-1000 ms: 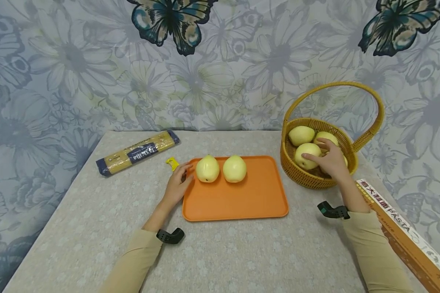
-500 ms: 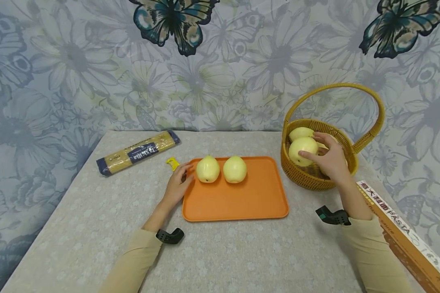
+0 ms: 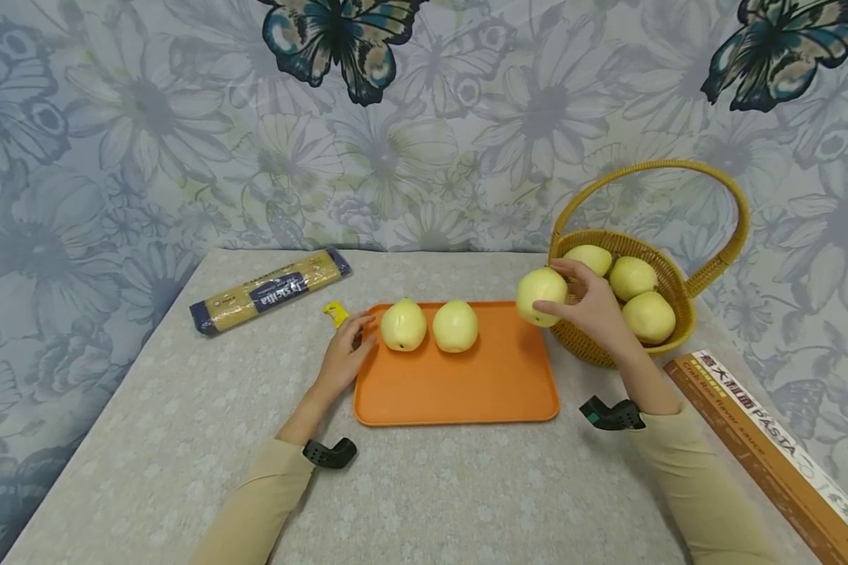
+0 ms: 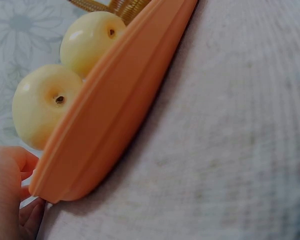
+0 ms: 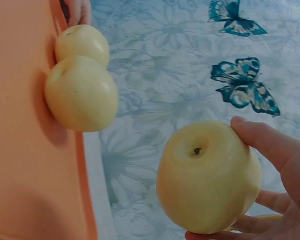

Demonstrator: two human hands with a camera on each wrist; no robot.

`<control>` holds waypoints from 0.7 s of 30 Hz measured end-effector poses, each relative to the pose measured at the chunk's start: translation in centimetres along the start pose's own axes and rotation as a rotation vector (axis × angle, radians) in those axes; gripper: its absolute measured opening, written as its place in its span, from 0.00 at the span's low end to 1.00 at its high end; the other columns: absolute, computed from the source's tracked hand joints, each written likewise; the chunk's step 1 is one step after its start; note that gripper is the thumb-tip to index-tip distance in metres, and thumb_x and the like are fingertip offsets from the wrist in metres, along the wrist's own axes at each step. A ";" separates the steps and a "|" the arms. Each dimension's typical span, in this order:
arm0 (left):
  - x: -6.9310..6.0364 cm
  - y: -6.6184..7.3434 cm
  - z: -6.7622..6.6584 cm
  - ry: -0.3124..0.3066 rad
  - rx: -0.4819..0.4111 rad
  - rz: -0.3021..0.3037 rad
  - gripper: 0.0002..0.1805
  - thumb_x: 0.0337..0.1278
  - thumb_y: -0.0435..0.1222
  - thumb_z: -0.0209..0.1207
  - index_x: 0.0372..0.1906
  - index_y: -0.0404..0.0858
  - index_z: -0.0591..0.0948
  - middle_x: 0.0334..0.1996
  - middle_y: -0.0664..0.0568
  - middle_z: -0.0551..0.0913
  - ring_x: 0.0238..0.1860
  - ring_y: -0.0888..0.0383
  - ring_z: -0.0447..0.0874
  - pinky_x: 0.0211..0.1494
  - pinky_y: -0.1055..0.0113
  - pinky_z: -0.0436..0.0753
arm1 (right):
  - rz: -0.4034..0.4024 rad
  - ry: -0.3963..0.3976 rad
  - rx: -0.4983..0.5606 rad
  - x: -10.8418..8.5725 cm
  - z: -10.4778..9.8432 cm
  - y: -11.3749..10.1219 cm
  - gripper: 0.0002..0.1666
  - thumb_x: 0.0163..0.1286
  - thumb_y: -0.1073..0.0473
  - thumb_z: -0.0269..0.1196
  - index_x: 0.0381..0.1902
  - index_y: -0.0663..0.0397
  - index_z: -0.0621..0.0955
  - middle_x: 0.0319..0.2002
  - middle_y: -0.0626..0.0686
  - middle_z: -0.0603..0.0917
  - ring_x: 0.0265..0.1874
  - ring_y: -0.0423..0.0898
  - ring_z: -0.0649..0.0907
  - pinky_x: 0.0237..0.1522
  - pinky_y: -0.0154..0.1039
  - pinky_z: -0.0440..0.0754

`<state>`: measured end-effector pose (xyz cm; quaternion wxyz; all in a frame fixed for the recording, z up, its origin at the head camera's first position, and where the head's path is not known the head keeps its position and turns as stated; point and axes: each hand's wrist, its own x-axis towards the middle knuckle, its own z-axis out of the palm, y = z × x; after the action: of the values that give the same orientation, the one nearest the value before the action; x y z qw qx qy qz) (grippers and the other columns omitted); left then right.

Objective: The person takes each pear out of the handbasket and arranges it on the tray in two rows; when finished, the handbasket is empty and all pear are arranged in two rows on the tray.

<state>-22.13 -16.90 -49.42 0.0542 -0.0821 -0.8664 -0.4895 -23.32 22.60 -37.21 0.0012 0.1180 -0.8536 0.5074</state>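
On the surface point(image 3: 459, 494) stood a basket point(image 3: 581, 346) and an orange tray point(image 3: 459, 392), which the left hand point(image 3: 343, 357) touched with a loose grip. Between them, the right hand point(image 3: 593, 304) held up a yellow fruit point(image 3: 537, 290). Carrying it over seemed the step; next needed a soft set-down.

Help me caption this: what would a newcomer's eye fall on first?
Probably the orange rectangular tray in the middle, bearing two round pale-yellow fruits. Then the tall-handled golden wicker basket on the right, with three more fruits showing inside. Beside it, the right hand grips another such fruit.
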 end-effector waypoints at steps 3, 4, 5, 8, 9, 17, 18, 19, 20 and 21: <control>0.0 -0.1 0.0 0.003 -0.003 0.009 0.22 0.68 0.37 0.52 0.63 0.34 0.71 0.68 0.41 0.65 0.64 0.42 0.69 0.66 0.47 0.72 | -0.011 -0.024 0.000 0.4 1.0 0.7 0.45 0.57 0.53 0.71 0.69 0.56 0.65 0.68 0.59 0.67 0.62 0.59 0.73 0.59 0.58 0.74; 0.0 -0.1 0.0 0.003 -0.003 0.010 0.22 0.68 0.37 0.52 0.63 0.33 0.71 0.68 0.41 0.65 0.64 0.42 0.69 0.66 0.47 0.72 | -0.012 -0.031 -0.003 0.6 1.3 0.9 0.45 0.57 0.53 0.71 0.69 0.56 0.65 0.68 0.59 0.68 0.62 0.59 0.73 0.59 0.58 0.74; 0.0 -0.1 0.0 0.005 -0.003 0.011 0.22 0.68 0.37 0.52 0.63 0.33 0.71 0.68 0.41 0.65 0.64 0.42 0.69 0.65 0.47 0.72 | -0.015 -0.040 -0.003 0.7 1.7 1.2 0.45 0.56 0.54 0.71 0.69 0.56 0.65 0.68 0.59 0.67 0.63 0.59 0.73 0.60 0.58 0.74; 0.1 -0.1 0.0 0.009 -0.002 0.012 0.21 0.68 0.36 0.53 0.62 0.33 0.72 0.68 0.41 0.66 0.64 0.43 0.69 0.65 0.48 0.72 | -0.018 -0.067 -0.001 0.8 2.4 1.8 0.45 0.56 0.55 0.72 0.68 0.58 0.65 0.68 0.61 0.67 0.65 0.61 0.71 0.62 0.58 0.72; 0.1 -0.1 0.1 0.010 -0.004 0.013 0.21 0.68 0.36 0.53 0.62 0.33 0.72 0.68 0.41 0.66 0.64 0.43 0.70 0.65 0.48 0.72 | -0.019 -0.078 0.004 0.9 2.7 2.1 0.45 0.56 0.55 0.72 0.68 0.58 0.65 0.68 0.61 0.67 0.65 0.61 0.70 0.62 0.58 0.72; 0.1 -0.2 0.2 0.022 0.018 0.027 0.21 0.67 0.36 0.53 0.61 0.33 0.73 0.67 0.39 0.67 0.60 0.44 0.72 0.61 0.49 0.74 | -0.011 -0.123 -0.049 1.4 4.3 4.1 0.45 0.56 0.54 0.71 0.69 0.58 0.65 0.68 0.62 0.66 0.59 0.64 0.75 0.52 0.56 0.80; 0.1 -0.2 0.2 0.021 0.018 0.025 0.21 0.67 0.36 0.53 0.61 0.33 0.73 0.67 0.40 0.67 0.60 0.44 0.72 0.62 0.49 0.74 | -0.006 -0.124 -0.058 1.4 4.4 4.4 0.45 0.56 0.53 0.71 0.68 0.58 0.65 0.68 0.62 0.66 0.59 0.64 0.75 0.53 0.57 0.79; 0.1 -0.2 0.2 0.021 0.018 0.027 0.21 0.67 0.36 0.53 0.62 0.33 0.73 0.67 0.40 0.67 0.60 0.44 0.72 0.62 0.49 0.74 | -0.001 -0.128 -0.058 1.5 4.6 4.5 0.45 0.56 0.53 0.71 0.69 0.58 0.65 0.68 0.62 0.66 0.60 0.65 0.74 0.54 0.57 0.78; 0.1 -0.2 0.1 0.020 0.016 0.023 0.21 0.67 0.36 0.53 0.62 0.33 0.72 0.67 0.40 0.67 0.61 0.44 0.72 0.63 0.49 0.73 | 0.006 -0.132 -0.058 1.5 4.7 4.6 0.45 0.56 0.53 0.71 0.69 0.57 0.65 0.68 0.62 0.66 0.61 0.65 0.73 0.55 0.58 0.78; 0.1 -0.2 0.1 0.019 0.016 0.023 0.21 0.67 0.37 0.53 0.62 0.33 0.72 0.67 0.40 0.67 0.61 0.44 0.71 0.63 0.49 0.73 | 0.012 -0.133 -0.058 1.5 4.8 4.7 0.45 0.56 0.53 0.72 0.68 0.57 0.66 0.68 0.62 0.66 0.62 0.65 0.72 0.56 0.58 0.77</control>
<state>-22.27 -16.92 -49.64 0.0688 -0.0869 -0.8688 -0.4826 -25.19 20.26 -43.43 -0.0550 0.1463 -0.8669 0.4734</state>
